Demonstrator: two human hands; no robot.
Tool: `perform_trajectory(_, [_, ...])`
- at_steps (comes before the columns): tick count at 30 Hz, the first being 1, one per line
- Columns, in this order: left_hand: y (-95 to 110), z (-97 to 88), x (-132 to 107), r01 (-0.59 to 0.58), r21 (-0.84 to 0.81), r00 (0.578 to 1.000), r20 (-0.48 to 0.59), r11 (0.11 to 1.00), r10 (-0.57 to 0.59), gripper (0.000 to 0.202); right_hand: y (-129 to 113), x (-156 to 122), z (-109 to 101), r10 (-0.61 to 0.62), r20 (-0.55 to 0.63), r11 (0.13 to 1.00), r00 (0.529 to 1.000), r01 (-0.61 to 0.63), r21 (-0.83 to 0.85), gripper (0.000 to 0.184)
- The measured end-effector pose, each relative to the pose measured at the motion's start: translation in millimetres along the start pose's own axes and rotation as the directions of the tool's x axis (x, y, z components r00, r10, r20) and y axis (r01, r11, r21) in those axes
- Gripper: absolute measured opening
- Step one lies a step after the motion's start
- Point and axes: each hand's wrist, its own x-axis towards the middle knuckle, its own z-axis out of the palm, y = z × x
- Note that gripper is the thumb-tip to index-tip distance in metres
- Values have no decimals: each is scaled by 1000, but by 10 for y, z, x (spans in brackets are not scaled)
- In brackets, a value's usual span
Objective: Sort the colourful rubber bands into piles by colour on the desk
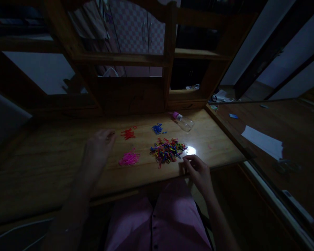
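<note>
A mixed pile of small coloured loops that look like rubber bands (pixel 169 150) lies on the wooden desk in front of me. My right hand (pixel 199 170) is at the pile's lower right edge, thumb and index finger pinched together; anything between them is too small to make out. To the left, my left hand (pixel 99 144) is held over the desk beside a small heap of red bands (pixel 128 134). Its fingers are closed, and what they hold, if anything, is hidden. A heap of pink bands (pixel 129 158) and one of blue bands (pixel 157 129) lie between my hands.
Behind the mixed pile, a clear bottle with a pink cap (pixel 184 122) lies on its side. Wooden shelving (pixel 136 94) rises at the desk's back. On the brown surface to the right are white paper (pixel 263 141) and a small blue packet (pixel 233 116).
</note>
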Motion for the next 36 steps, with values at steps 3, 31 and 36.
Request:
perform_trajectory(3, [547,77,-360,-74,-257,996,38,964,86,17,-9,128,-41,-60,-46,993,997,55,-104,16])
perform_trajectory(31, [1085,572,-934,395,-790,916,381,468,-128,22,-101,441,39,147,-50,933,988,-121,340,27])
perform_trajectory(36, [1373,547,-894,537,-819,842,536,200,-64,39,-358,220,199,136,87,899,987,-160,407,20])
